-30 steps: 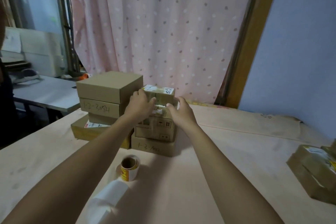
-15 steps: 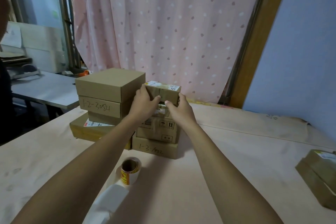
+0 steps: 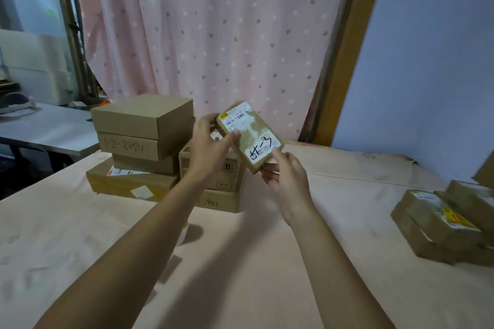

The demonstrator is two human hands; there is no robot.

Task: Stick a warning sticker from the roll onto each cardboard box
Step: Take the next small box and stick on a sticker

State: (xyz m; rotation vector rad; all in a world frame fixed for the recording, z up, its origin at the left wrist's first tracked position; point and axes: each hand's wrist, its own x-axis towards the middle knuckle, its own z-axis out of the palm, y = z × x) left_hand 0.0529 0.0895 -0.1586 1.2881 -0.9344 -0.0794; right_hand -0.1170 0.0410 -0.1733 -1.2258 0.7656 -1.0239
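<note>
Small box (image 3: 248, 139), gripped by left hand (image 3: 211, 149) and right hand (image 3: 287, 181), needs a sticker, and so does the far stack (image 3: 141, 139); the right pile (image 3: 438, 224) looks done.

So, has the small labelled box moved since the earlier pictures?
Yes. The small labelled box has lifted up and rightward, away from the 1-2-3084 box, and is now tilted.

Bare table (image 3: 361, 208) lies open between the left box stacks (image 3: 141, 117) (tall) and right pile (image 3: 433, 219).

Small box (image 3: 250, 136) off stack (image 3: 227, 181) (label-side up)
</note>
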